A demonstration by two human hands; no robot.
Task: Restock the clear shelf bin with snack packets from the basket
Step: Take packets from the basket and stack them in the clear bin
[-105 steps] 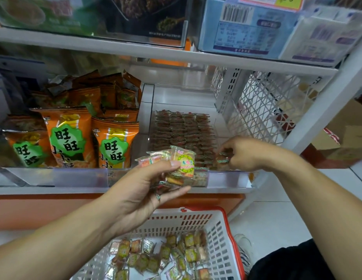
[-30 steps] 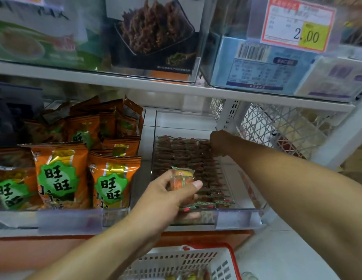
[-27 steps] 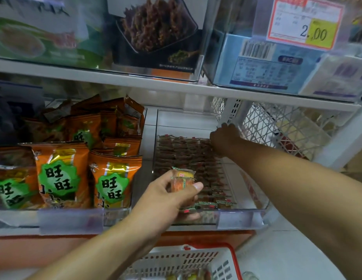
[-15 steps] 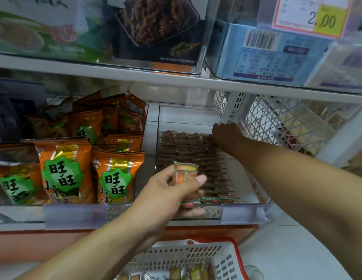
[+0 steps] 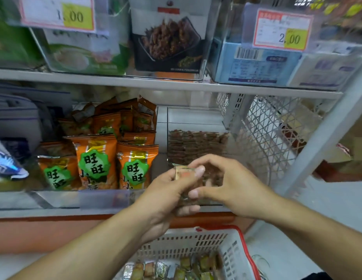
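Both hands, left hand [image 5: 166, 190] and right hand [image 5: 226, 184], pinch a small, seemingly yellow-orange snack packet [image 5: 184, 173], blurred.

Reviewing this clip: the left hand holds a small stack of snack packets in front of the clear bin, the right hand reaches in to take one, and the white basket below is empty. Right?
Not quite. The head view shows the basket still has packets in it. The rest stands: the left hand holds the stack before the clear bin, and the right hand reaches for it.
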